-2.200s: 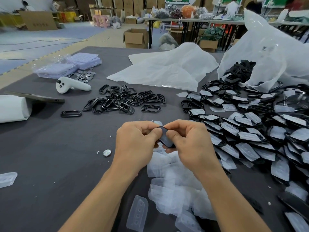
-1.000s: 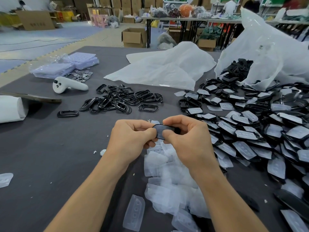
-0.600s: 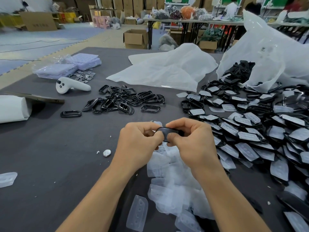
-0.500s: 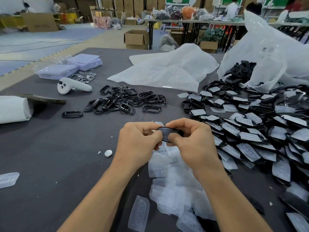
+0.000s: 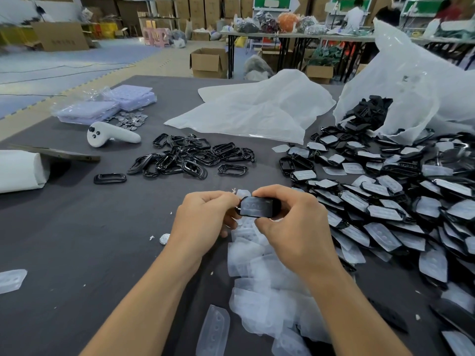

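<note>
Over the dark table (image 5: 77, 242) I hold a small black plastic shell (image 5: 257, 207) with a translucent button pad set in its face. My right hand (image 5: 293, 222) pinches the shell's top and bottom edges. My left hand (image 5: 205, 222) has curled fingers at the shell's left end, and its fingertips are hidden behind the hand. Below my hands lies a heap of loose translucent pads (image 5: 264, 283). To the right spreads a large pile of black shells with pads fitted (image 5: 385, 201).
A pile of empty black frames (image 5: 190, 156) and one single frame (image 5: 110, 178) lie ahead on the left. A white controller (image 5: 110, 134), small metal discs (image 5: 131, 119), lilac trays (image 5: 108, 104), white plastic bags (image 5: 257, 109) and a white roll (image 5: 20, 170) stand around.
The shell has turned in my fingers, from edge-on to its padded face toward me. Both hands stayed in about the same place above the loose pads.
</note>
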A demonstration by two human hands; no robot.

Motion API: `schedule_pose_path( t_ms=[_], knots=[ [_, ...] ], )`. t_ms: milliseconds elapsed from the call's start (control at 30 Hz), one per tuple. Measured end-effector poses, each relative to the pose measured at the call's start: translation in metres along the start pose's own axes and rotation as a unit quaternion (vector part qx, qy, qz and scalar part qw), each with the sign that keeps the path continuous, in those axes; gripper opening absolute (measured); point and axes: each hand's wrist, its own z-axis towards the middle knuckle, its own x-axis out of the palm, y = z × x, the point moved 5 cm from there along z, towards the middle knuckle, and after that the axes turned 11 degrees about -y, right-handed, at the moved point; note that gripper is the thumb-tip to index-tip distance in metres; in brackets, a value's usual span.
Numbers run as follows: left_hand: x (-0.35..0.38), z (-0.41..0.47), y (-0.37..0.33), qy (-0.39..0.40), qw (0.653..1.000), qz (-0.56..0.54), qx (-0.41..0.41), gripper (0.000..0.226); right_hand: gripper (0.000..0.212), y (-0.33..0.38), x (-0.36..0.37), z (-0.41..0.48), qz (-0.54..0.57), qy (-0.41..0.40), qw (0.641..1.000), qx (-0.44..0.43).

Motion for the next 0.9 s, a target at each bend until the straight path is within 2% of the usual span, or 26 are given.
schedule_pose_path(
  t_ms=[100, 233, 367, 567, 767, 833, 900],
  knots=[
    [0.004, -0.003, 0.001, 0.038, 0.999, 0.032, 0.0, 0.021, 0.048, 0.001, -0.001, -0.001, -0.01, 0.001, 1.0, -0.016],
    [0.006, -0.003, 0.001, 0.041, 0.999, 0.035, 0.007, 0.014, 0.049, 0.004, -0.001, -0.002, -0.02, -0.002, 0.999, -0.034],
    [0.004, -0.002, 0.001, 0.02, 0.999, 0.039, 0.009, 0.025, 0.048, 0.005, 0.002, -0.004, -0.026, 0.004, 0.999, -0.033],
    [0.009, -0.007, 0.002, -0.011, 0.998, 0.039, 0.048, 0.02, 0.043, -0.003, -0.009, 0.003, -0.068, -0.009, 0.998, -0.016],
    [-0.006, 0.002, -0.001, -0.13, 0.974, 0.137, 0.125, 0.016, 0.041, -0.038, -0.056, 0.027, -0.187, -0.142, 0.968, 0.084],
    [-0.009, 0.003, 0.001, -0.157, 0.965, 0.156, 0.141, 0.014, 0.05, -0.046, -0.069, 0.028, -0.206, -0.186, 0.952, 0.129],
    [-0.008, 0.006, 0.003, -0.168, 0.957, 0.173, 0.16, 0.014, 0.062, -0.045, -0.072, 0.025, -0.227, -0.208, 0.941, 0.137]
  ],
)
